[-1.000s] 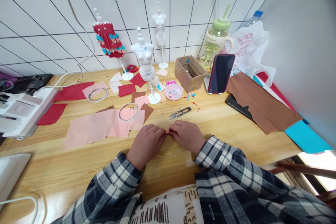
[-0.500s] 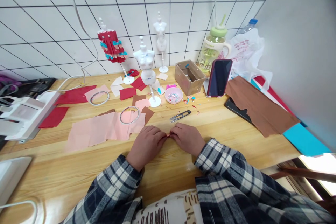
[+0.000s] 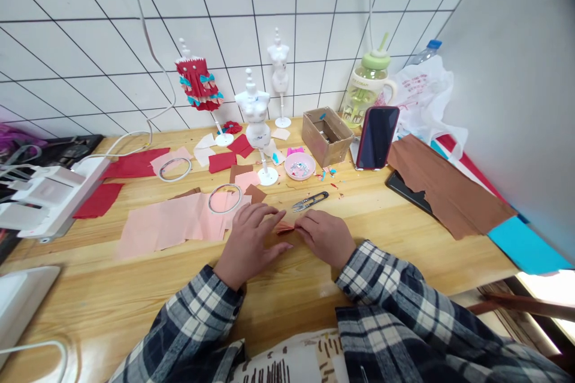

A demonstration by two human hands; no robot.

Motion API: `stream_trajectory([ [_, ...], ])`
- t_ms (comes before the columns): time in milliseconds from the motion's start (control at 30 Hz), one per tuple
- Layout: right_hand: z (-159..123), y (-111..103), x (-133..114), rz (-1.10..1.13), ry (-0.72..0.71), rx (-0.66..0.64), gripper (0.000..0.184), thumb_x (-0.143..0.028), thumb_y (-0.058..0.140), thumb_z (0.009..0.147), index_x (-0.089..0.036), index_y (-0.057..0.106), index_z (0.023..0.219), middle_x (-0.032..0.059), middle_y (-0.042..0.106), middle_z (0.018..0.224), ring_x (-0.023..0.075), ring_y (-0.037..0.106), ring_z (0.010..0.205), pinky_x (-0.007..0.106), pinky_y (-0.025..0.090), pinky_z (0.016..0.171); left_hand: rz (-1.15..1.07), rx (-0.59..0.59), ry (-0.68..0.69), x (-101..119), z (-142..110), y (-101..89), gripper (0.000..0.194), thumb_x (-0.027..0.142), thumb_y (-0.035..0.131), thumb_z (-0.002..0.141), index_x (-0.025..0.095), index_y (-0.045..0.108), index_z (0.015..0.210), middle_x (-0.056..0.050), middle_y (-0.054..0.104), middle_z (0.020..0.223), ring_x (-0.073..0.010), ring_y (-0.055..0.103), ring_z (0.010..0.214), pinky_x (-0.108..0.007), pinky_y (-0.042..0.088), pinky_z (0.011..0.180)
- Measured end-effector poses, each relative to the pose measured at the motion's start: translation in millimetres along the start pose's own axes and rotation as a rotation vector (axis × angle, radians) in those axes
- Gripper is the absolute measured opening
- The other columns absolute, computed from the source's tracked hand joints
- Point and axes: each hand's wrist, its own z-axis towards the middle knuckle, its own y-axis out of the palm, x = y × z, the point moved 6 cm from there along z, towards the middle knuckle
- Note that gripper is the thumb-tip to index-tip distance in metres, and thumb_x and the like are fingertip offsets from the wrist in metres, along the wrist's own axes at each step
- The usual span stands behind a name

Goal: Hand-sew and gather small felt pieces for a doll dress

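Between my hands, low over the wooden table, is a small folded piece of reddish-pink fabric (image 3: 284,228). My right hand (image 3: 327,236) pinches its right end between thumb and fingertips. Just to the left, my left hand (image 3: 251,239) has its thumb and fingers spread apart, with nothing held in them. Thread snips (image 3: 309,201) with dark handles lie on the table a little beyond my right hand. Past my left hand, a metal ring (image 3: 224,198) rests on overlapping pink fabric pieces (image 3: 171,224).
White mini mannequins (image 3: 258,111) stand at the back, one wearing a red ruffled dress (image 3: 197,84). A pink dish of beads (image 3: 300,175), a cardboard box (image 3: 330,146), a propped phone (image 3: 378,137) and a straw jug (image 3: 365,93) follow rightward. Brown fabric (image 3: 449,185) lies right, a power strip (image 3: 58,215) left.
My left hand has let go of the fabric and opened, its thumb and fingers parting. The fabric's folds now show, while my right hand keeps hold of it.
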Motion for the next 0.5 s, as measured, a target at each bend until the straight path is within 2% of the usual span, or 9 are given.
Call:
stream_trajectory([
  [67, -1.3, 2.0, -6.1, -0.011, -0.070, 0.010, 0.025, -0.030, 0.043, 0.099, -0.022, 0.067, 0.097, 0.0035, 0.066, 0.092, 0.0157, 0.057, 0.086, 0.027, 0.038, 0.072, 0.030, -0.026, 0.000, 7.2, 0.0, 4.1, 0.045, 0.045, 0.068, 0.081, 0.024, 0.063, 0.120, -0.010, 0.064, 0.121, -0.0291, 0.051, 0.119, -0.053, 0.028, 0.109],
  [133, -2.6, 3.4, -9.1, -0.019, -0.107, 0.030, 0.024, -0.030, 0.044, 0.099, -0.022, 0.067, 0.096, 0.0036, 0.066, 0.091, 0.0160, 0.057, 0.085, 0.028, 0.038, 0.073, 0.058, -0.024, -0.022, 9.8, 0.0, 5.9, 0.025, 0.041, 0.064, 0.085, 0.027, 0.069, 0.106, -0.007, 0.066, 0.119, -0.0287, 0.052, 0.119, -0.056, 0.022, 0.110],
  [200, -3.1, 3.7, -9.3, -0.015, -0.109, 0.056, 0.024, -0.029, 0.045, 0.098, -0.022, 0.067, 0.093, 0.0038, 0.066, 0.089, 0.0158, 0.057, 0.084, 0.028, 0.038, 0.072, 0.067, -0.012, -0.038, 10.0, 0.1, 6.1, 0.015, 0.038, 0.062, 0.087, 0.029, 0.073, 0.091, -0.004, 0.068, 0.114, -0.0278, 0.054, 0.117, -0.056, 0.020, 0.110],
  [500, -1.3, 2.4, -6.9, 0.071, -0.088, 0.076, 0.018, -0.029, 0.051, 0.095, -0.022, 0.067, 0.090, 0.0028, 0.067, 0.087, 0.0160, 0.059, 0.082, 0.028, 0.041, 0.070, 0.058, -0.012, -0.044, 9.8, 0.6, 4.0, 0.013, 0.030, 0.062, 0.087, 0.030, 0.074, 0.081, -0.001, 0.071, 0.102, -0.0252, 0.058, 0.109, -0.056, 0.020, 0.108],
])
